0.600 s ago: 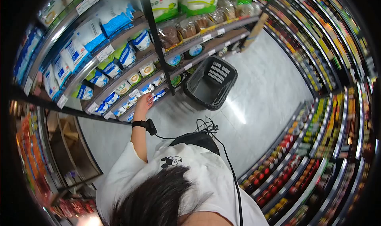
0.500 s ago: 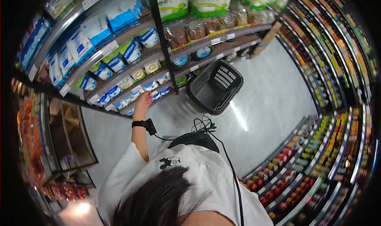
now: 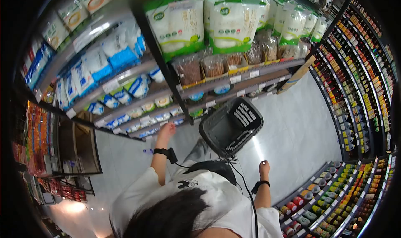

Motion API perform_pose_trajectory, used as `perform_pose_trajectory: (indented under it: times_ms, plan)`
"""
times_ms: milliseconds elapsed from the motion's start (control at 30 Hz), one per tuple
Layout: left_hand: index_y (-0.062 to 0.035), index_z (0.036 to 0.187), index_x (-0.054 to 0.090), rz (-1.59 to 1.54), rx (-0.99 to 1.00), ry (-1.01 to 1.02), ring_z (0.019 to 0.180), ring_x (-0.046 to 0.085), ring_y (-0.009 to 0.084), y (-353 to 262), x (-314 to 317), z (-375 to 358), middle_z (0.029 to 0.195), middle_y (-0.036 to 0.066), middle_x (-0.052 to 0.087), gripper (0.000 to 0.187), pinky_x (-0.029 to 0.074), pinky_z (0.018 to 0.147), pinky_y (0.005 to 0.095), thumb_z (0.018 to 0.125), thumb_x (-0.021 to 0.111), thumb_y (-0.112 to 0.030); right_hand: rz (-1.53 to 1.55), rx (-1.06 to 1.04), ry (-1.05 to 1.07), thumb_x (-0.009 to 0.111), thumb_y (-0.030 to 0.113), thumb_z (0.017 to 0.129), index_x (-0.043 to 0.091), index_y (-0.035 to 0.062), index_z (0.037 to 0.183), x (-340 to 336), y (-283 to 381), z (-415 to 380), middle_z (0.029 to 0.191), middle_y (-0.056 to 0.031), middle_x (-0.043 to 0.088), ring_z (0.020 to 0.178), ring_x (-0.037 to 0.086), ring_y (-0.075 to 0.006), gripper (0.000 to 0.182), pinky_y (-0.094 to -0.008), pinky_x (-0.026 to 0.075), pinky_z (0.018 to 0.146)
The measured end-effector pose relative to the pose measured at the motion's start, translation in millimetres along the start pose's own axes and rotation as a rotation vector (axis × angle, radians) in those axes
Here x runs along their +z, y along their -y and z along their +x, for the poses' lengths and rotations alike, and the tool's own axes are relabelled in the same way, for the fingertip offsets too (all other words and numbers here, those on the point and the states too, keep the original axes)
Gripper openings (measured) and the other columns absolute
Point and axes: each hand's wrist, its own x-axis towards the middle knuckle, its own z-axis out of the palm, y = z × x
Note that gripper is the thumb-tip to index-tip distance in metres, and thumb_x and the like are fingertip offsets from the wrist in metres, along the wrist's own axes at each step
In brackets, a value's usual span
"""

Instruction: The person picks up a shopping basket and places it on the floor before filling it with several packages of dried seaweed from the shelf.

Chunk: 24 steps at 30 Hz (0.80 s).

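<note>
My left hand (image 3: pixel 167 131) hangs in front of the lower shelves, fingers loosely apart, with nothing visible in it. It is near the small blue-and-white packets (image 3: pixel 150 131) and does not appear to touch them. My right hand (image 3: pixel 264 168) is out over the floor on the right, curled closed. A tiny white spot shows at its top; whether it holds anything I cannot make out. A black shopping basket (image 3: pixel 211 131) stands on the floor ahead, between and beyond my hands, touching neither. Each wrist wears a black band.
A shelf unit ahead carries large green-and-white bags (image 3: pixel 234 22), brown packs (image 3: pixel 188 68) and blue-and-white bags (image 3: pixel 81 77). Shelves of jars and bottles (image 3: pixel 334 192) line the right. Orange packets (image 3: pixel 37 129) stand at far left. A black cable (image 3: pixel 246 192) runs down my front.
My right hand has come into view on the right. The view has shifted, bringing the upper shelves larger into sight. A foot now shows beside the basket, and my left hand remains near the shelves.
</note>
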Motion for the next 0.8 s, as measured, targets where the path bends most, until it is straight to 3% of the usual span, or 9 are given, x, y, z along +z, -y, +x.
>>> perform_pose_trajectory:
  times_ms: [133, 167, 233, 300, 533, 567, 600, 700, 800]
  plan:
    - [-0.0087, 0.079, 0.056, 0.357, -0.107, 0.205, 0.061, 0.056, 0.0137, -18.0, 100.2, 87.6, 0.07, 0.001, 0.058, 0.012, 0.046, 0.052, 0.0262, 0.077, 0.058, -0.021, -0.002, -0.02, 0.036, 0.048, 0.02, 0.075, 0.057, -0.0028, 0.082, 41.2, -1.3, 0.7, 0.079, -0.0256, 0.057, 0.077, 0.053, -0.0445, 0.025, -0.0487, 0.043, 0.071]
    - [-0.0088, 0.08, 0.057, 0.291, -0.06, 0.143, 0.062, 0.056, 0.0124, -43.0, 149.6, 62.4, 0.071, 0.002, 0.058, 0.01, 0.047, 0.052, 0.025, 0.078, 0.057, -0.019, -0.08, -0.042, -0.029, 0.051, 0.02, 0.074, 0.059, -0.0007, 0.079, 62.4, -19.5, -2.7, 0.073, -0.0212, 0.059, 0.072, 0.056, -0.0373, 0.022, -0.0431, 0.045, 0.066]
    - [-0.0077, 0.088, 0.055, 0.295, -0.075, 0.348, 0.063, 0.055, 0.0101, -52.3, 200.6, 88.1, 0.076, 0.003, 0.058, 0.012, 0.048, 0.056, 0.0229, 0.082, 0.055, -0.018, 0.157, 0.474, 0.35, 0.051, 0.013, 0.068, 0.062, -0.0009, 0.07, 60.8, -18.5, -11.7, 0.06, -0.0165, 0.06, 0.061, 0.061, -0.0298, 0.018, -0.0394, 0.048, 0.062]
    - [-0.0068, 0.091, 0.053, 0.387, -0.012, 0.357, 0.065, 0.055, 0.0096, -69.1, 257.5, 101.3, 0.078, 0.002, 0.057, 0.013, 0.047, 0.059, 0.022, 0.084, 0.053, -0.018, -0.056, 0.346, 0.035, 0.053, 0.013, 0.065, 0.062, -0.0031, 0.066, 72.6, -14.8, -23.6, 0.059, -0.0177, 0.06, 0.058, 0.062, -0.0288, 0.018, -0.0382, 0.048, 0.059]
    - [-0.0059, 0.095, 0.053, 0.493, 0.079, 0.443, 0.072, 0.056, 0.0099, -59.2, 349.0, 134.1, 0.085, 0.003, 0.058, 0.015, 0.047, 0.063, 0.0218, 0.086, 0.052, -0.018, -0.123, 0.383, 0.171, 0.052, 0.013, 0.068, 0.062, -0.0012, 0.067, 116.2, -73.1, -10.2, 0.068, -0.0186, 0.062, 0.066, 0.061, -0.0333, 0.018, -0.0401, 0.048, 0.061]
    - [-0.0062, 0.095, 0.053, 0.507, 0.082, 0.438, 0.074, 0.056, 0.0107, -50.0, 350.0, 135.1, 0.086, 0.004, 0.059, 0.016, 0.047, 0.064, 0.0224, 0.085, 0.053, -0.019, 0.105, 0.637, 0.189, 0.054, 0.015, 0.064, 0.062, -0.0044, 0.069, 112.6, -77.4, -0.5, 0.067, -0.0197, 0.062, 0.069, 0.062, -0.0339, 0.021, -0.0394, 0.048, 0.064]
    - [-0.0065, 0.095, 0.054, 0.52, 0.086, 0.432, 0.075, 0.057, 0.0114, -42.2, 350.3, 134.2, 0.087, 0.004, 0.059, 0.016, 0.047, 0.065, 0.023, 0.085, 0.054, -0.02, -0.012, 0.387, 0.091, 0.053, 0.015, 0.063, 0.063, -0.0054, 0.07, 160.4, -144.9, 6.3, 0.061, -0.0197, 0.061, 0.059, 0.062, -0.0321, 0.023, -0.0372, 0.049, 0.061]
    - [-0.0065, 0.091, 0.056, 0.485, 0.053, 0.281, 0.068, 0.057, 0.0099, -21.4, 349.4, 114.3, 0.081, 0.003, 0.06, 0.013, 0.047, 0.059, 0.0227, 0.084, 0.053, -0.017, 0.33, 0.672, 0.211, 0.053, 0.013, 0.065, 0.062, -0.0057, 0.071, 89.2, -90.5, 45.6, 0.056, -0.0188, 0.059, 0.05, 0.061, -0.029, 0.022, -0.0359, 0.049, 0.054]
    - [-0.0082, 0.087, 0.057, 0.35, 0.02, 0.107, 0.066, 0.058, 0.0113, 7.4, 339.6, 100.2, 0.077, 0.002, 0.06, 0.011, 0.048, 0.057, 0.0244, 0.083, 0.054, -0.018, 0.177, 0.363, 0.191, 0.049, 0.007, 0.071, 0.057, -0.0037, 0.065, -0.4, -50.0, 92.2, 0.053, -0.015, 0.057, 0.045, 0.057, -0.0252, 0.015, -0.0356, 0.046, 0.042]
